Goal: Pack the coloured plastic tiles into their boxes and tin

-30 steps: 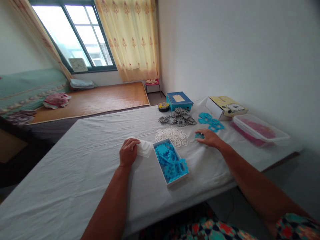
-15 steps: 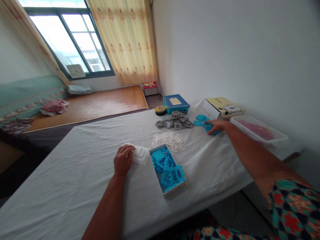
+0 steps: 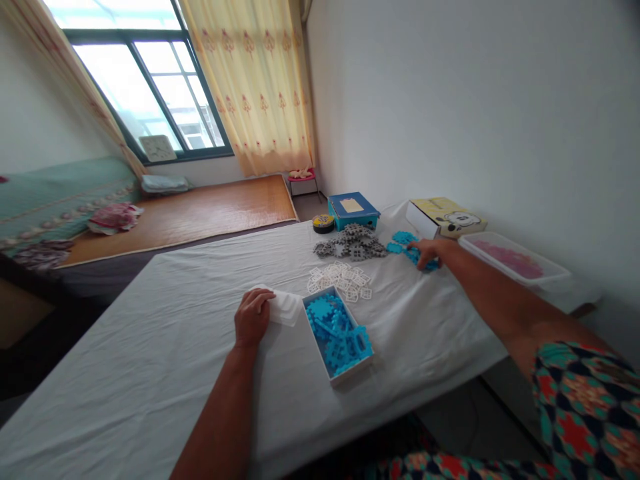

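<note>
My left hand (image 3: 253,317) rests on the table with its fingers curled over the left end of a white plastic tray (image 3: 286,308). Just right of that tray stands an open white box (image 3: 316,353) with blue plastic gear pieces (image 3: 336,337) heaped inside. At the far right, my right hand (image 3: 429,251) reaches out, thumb and fingers closed around blue gear pieces (image 3: 404,238) of a small pile. How many it grips is hidden by the fingers. White square plastic frames (image 3: 340,279) lie scattered behind the open box. Beyond them is a heap of grey gear pieces (image 3: 353,243).
A blue box (image 3: 354,211) and a round yellow-and-black tin (image 3: 323,223) stand at the back. To the right are a yellow carton (image 3: 447,217) and a clear tub (image 3: 515,257) with pink pieces, close to the wall. A white cloth (image 3: 150,347) covers the table.
My right hand's fingers have drawn in slightly on the blue pieces. My left hand stays on the white tray. The whole view has shifted a little.
</note>
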`<state>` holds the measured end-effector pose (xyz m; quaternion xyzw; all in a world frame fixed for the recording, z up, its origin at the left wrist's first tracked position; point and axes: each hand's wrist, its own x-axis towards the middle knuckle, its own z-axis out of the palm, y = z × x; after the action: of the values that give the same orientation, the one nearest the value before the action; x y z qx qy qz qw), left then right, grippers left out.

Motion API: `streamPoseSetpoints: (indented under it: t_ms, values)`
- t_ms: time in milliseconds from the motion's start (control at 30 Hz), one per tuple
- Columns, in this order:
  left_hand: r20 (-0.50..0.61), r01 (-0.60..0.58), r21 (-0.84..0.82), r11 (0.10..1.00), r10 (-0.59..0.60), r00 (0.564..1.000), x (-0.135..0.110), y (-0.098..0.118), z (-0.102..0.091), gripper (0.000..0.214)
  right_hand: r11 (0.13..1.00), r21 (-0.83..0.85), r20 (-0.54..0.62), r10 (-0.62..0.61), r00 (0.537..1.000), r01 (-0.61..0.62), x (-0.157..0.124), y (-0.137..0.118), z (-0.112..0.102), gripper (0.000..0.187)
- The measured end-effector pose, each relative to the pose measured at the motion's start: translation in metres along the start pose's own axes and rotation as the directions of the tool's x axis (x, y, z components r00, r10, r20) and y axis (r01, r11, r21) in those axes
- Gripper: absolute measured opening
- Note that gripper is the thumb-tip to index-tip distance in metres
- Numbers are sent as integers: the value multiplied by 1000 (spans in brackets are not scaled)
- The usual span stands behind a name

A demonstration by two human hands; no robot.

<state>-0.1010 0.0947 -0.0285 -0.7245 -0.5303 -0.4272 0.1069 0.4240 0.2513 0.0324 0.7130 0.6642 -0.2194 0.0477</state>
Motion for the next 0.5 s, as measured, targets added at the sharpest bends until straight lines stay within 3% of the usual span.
streamPoseSetpoints:
  t_ms: [200,333,433,500]
  values:
    - [13,-13,-4,1000,13,1000,-1,-2,2,25,1000,-8,-25,-21,999,21,-11,-1,12,72]
    - [24,3,11,1000,-3,1000,-1,-4,4,25,999,1,-56,-52,997,52,-24,-6,7,73]
    - [35,11,3,1000,-12,999,-1,-3,5,26,970,24,-126,-238,963,243,-51,-40,4,65]
    - [38,18,1,1000,-19,999,-2,-2,5,26,883,13,-152,-462,874,470,-81,-78,10,60]
